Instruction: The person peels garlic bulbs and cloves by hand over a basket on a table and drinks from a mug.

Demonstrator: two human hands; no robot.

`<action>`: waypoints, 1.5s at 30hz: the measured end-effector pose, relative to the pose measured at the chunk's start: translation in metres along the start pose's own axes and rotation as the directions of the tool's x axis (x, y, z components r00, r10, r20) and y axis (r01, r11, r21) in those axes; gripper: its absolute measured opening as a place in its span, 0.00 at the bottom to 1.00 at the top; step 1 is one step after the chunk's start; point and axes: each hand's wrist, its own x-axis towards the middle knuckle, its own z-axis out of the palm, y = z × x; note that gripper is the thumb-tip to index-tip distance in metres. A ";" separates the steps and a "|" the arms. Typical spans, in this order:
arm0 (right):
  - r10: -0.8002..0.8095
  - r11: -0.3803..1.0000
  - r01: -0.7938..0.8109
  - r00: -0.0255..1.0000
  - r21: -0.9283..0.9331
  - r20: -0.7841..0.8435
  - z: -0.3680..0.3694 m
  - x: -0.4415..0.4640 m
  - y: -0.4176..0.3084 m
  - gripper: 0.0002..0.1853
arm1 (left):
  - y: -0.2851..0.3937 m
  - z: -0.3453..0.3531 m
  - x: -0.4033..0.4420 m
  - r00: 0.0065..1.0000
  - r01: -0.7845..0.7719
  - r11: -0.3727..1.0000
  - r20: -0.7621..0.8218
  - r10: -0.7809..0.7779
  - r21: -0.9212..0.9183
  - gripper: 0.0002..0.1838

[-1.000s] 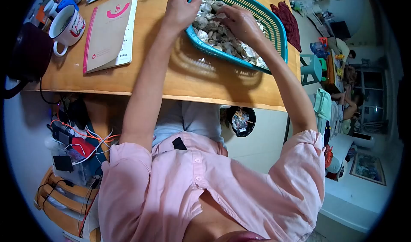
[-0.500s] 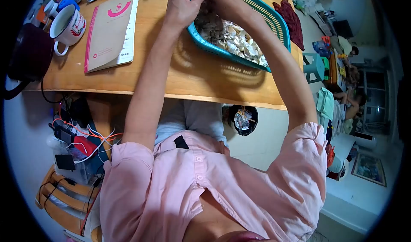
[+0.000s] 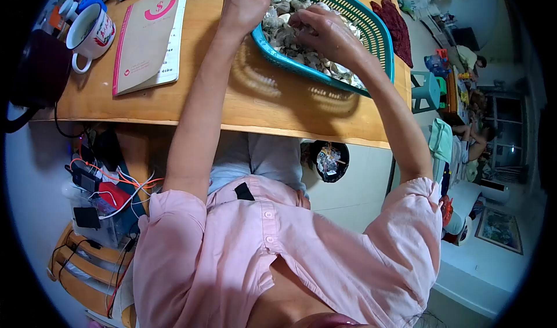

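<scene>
A teal plastic basket (image 3: 390, 52) stands at the far edge of the wooden table, holding garlic bulbs (image 3: 300, 3), loose cloves and papery skins. At the basket's left rim is my left hand (image 3: 245, 9), its fingers curled in and partly cut off by the top of the view. Whatever it may hold is hidden. Inside the basket, my right hand (image 3: 332, 37) hovers low over the garlic skins, palm down. Its fingers are bent but apart, and I see nothing gripped between them.
On the wooden table (image 3: 243, 104), a notebook (image 3: 145, 44) and an enamel mug (image 3: 93, 32) lie to the left. Dark red cloth (image 3: 393, 29) is beyond the basket. Below are a black bin (image 3: 331, 162) and tangled cables (image 3: 125, 180). Another person (image 3: 478, 136) is at far right.
My hands were together at the basket's upper left corner. My right hand has moved away, down and right over the garlic, with fingers parted. My left hand has shifted slightly.
</scene>
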 end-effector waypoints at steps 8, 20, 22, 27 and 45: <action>0.520 0.533 -0.351 0.854 0.770 0.029 -0.028 -0.030 0.003 0.12 | 0.056 -0.005 -0.007 0.779 -0.627 0.627 0.353 0.518 0.463 0.17; 0.592 0.307 -0.060 0.793 0.950 -0.142 -0.030 -0.061 -0.008 0.06 | 0.076 0.064 -0.009 0.847 -0.274 0.907 0.527 0.071 0.318 0.12; 0.635 0.343 -0.093 0.756 0.935 -0.158 -0.028 -0.062 -0.010 0.05 | 0.077 0.070 -0.013 0.842 -0.316 0.884 0.530 0.096 0.343 0.11; 0.661 0.330 -0.136 0.740 0.934 -0.126 -0.018 -0.071 -0.003 0.07 | 0.072 0.076 -0.013 0.853 -0.287 0.882 0.518 0.058 0.375 0.08; 0.617 -0.032 -0.068 0.784 0.997 0.073 -0.008 -0.090 0.016 0.08 | 0.076 0.103 -0.018 0.802 -0.347 0.802 0.597 -0.014 0.486 0.19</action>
